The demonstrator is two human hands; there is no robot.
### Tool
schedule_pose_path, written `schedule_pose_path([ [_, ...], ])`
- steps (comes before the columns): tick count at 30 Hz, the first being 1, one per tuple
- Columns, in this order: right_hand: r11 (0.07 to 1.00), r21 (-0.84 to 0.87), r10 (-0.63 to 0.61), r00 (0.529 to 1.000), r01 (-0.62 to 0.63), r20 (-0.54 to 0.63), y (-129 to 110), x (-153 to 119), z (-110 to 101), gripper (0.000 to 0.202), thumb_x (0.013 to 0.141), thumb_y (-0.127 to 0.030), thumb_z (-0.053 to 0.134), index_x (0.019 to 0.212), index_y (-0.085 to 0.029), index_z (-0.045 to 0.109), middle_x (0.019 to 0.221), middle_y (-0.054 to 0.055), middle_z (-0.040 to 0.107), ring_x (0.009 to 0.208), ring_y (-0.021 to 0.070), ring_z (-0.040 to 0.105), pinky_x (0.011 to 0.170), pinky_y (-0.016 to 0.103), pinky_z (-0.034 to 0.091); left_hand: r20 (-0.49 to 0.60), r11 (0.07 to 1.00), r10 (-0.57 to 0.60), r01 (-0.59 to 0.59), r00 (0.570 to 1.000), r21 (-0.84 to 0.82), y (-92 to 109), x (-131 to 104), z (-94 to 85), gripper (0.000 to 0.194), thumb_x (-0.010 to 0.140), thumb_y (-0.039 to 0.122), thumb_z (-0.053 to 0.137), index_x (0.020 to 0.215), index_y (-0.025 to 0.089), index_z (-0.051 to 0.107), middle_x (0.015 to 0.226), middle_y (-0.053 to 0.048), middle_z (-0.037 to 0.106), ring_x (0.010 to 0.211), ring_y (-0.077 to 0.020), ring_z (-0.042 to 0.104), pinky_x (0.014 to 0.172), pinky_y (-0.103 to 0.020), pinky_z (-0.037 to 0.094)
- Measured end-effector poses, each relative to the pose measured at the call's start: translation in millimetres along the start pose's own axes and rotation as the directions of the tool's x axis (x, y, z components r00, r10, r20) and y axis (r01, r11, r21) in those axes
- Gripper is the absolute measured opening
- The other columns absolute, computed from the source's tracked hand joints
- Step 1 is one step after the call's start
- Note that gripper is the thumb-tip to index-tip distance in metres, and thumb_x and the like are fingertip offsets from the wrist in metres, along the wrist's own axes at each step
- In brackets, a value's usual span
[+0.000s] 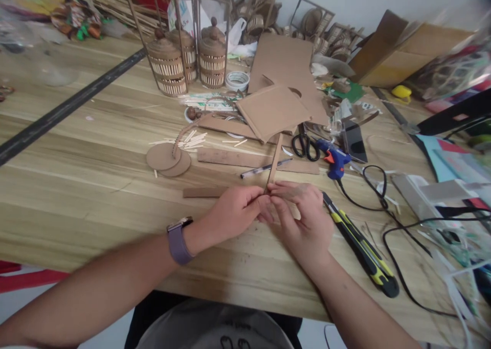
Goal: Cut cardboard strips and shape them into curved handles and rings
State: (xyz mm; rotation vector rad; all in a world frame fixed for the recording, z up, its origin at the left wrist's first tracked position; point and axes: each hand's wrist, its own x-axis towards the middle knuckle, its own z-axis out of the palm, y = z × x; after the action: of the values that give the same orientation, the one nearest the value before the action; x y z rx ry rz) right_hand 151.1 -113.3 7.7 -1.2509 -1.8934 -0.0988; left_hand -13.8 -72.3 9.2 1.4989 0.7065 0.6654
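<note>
So both hands are in close together near the front of the tabletop [126, 201], pinching a narrow cardboard strip [274, 160] between them. The left hand [241, 208], the one with the purple-banded watch [180, 240] on the wrist, has its thumb and fingers closed on the strip's near end, and the right hand [303, 213] grips at the same spot with thumb and fingertips. Strip points away from the body, far end up by a square cardboard piece [273, 111], and it crosses over a pen [264, 169].

Just beyond the hands there's a long flat cardboard band [230, 157], with another short one [203, 192] poking out by the left hand. Two cardboard discs [163, 157] overlap off to the left, right next to some loose matchsticks [194, 140]. Black-handled scissors [306, 147] and a blue glue gun [335, 160] sit past the right hand, and a yellow and black utility knife [362, 247] lies to its right. Further back you've got little lantern-like models [166, 65] standing beside a tape roll [237, 80].
</note>
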Motion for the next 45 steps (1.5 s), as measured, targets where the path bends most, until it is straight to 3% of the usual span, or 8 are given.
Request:
schedule_pose_path([
  [7,0.998,0.004,0.067,0.996,-0.066,-0.065,-3.9,-4.9,0.8,0.006,0.092,-0.022,0.062,0.093,-0.028,0.065,0.095,-0.001,0.078,0.091,0.0206,0.073,0.093,0.044,0.045,-0.019,0.997,0.022,-0.021,1.0,0.081,4.8,-3.3,1.7,0.027,0.098,0.028,0.045,0.08,0.016,0.061,0.074,-0.004,0.073,0.07,-0.015,0.07,0.065,-0.024,0.053],
  [14,0.893,0.296,0.377,0.922,-0.338,-0.084,-3.6,-5.4,-0.4,0.008,0.095,-0.028,0.058,0.092,-0.023,0.064,0.088,0.003,0.077,0.081,0.0204,0.072,0.073,0.038,0.054,0.037,0.974,0.069,-0.075,0.997,0.214,11.1,-5.5,-2.4,0.029,0.096,0.023,0.047,0.074,0.015,0.063,0.069,-0.001,0.071,0.053,-0.0087,0.055,0.051,-0.02,0.038],
  [17,0.909,0.316,0.324,0.937,-0.272,-0.127,-5.1,-5.4,1.3,0.006,0.094,-0.026,0.059,0.089,-0.024,0.063,0.088,0.003,0.076,0.087,0.0213,0.072,0.078,0.04,0.055,0.048,0.996,0.024,-0.029,0.999,0.088,9.4,-3.8,-1.9,0.026,0.097,0.03,0.049,0.081,0.015,0.064,0.073,-0.003,0.072,0.06,-0.01,0.06,0.055,-0.019,0.043],
  [21,0.97,0.193,0.17,0.979,-0.146,-0.112,-6.0,-5.3,2.2,0.003,0.093,-0.023,0.061,0.092,-0.025,0.063,0.091,0.001,0.077,0.09,0.0214,0.072,0.083,0.043,0.053,0.059,0.989,-0.03,0.039,0.998,-0.145,2.0,0.4,0.0,0.03,0.096,0.04,0.051,0.088,0.014,0.063,0.076,-0.005,0.072,0.068,-0.0131,0.066,0.064,-0.023,0.051],
  [29,1.0,-0.024,0.006,1.0,-0.006,0.004,1.5,-1.5,0.4,0.003,0.092,-0.023,0.063,0.09,-0.026,0.062,0.095,0.001,0.077,0.088,0.0204,0.072,0.09,0.043,0.046,0.006,0.995,-0.068,0.069,0.998,-0.072,4.7,-0.6,2.7,0.029,0.097,0.031,0.05,0.077,0.014,0.062,0.072,-0.004,0.072,0.066,-0.0127,0.067,0.063,-0.021,0.052],
  [38,0.973,0.149,0.19,0.979,-0.177,-0.079,-4.0,-2.8,-3.0,0.009,0.091,-0.025,0.064,0.083,-0.025,0.064,0.084,0.0,0.077,0.08,0.0194,0.07,0.084,0.04,0.048,0.038,0.993,0.032,-0.036,0.999,0.112,6.2,-5.6,1.7,0.03,0.097,0.026,0.044,0.077,0.015,0.062,0.075,-0.004,0.074,0.068,-0.0134,0.068,0.062,-0.021,0.049],
  [42,0.89,0.273,0.393,0.918,-0.366,-0.049,-0.7,-4.4,-4.5,0.014,0.093,-0.032,0.061,0.082,-0.023,0.06,0.081,0.001,0.076,0.071,0.019,0.07,0.067,0.034,0.05,0.079,0.943,0.142,-0.159,0.987,0.291,6.4,-5.9,-1.6,0.03,0.096,0.025,0.046,0.074,0.015,0.065,0.063,0.0,0.066,0.053,-0.0095,0.055,0.054,-0.02,0.038],
  [45,0.906,0.274,0.35,0.935,-0.323,-0.056,-0.2,-5.0,-4.8,0.01,0.093,-0.03,0.06,0.085,-0.024,0.061,0.085,0.002,0.076,0.076,0.0201,0.071,0.069,0.036,0.052,0.066,0.956,0.123,-0.136,0.99,0.258,7.4,-4.8,-2.4,0.03,0.096,0.027,0.047,0.074,0.015,0.064,0.065,0.0,0.067,0.053,-0.0088,0.053,0.052,-0.02,0.036],
])
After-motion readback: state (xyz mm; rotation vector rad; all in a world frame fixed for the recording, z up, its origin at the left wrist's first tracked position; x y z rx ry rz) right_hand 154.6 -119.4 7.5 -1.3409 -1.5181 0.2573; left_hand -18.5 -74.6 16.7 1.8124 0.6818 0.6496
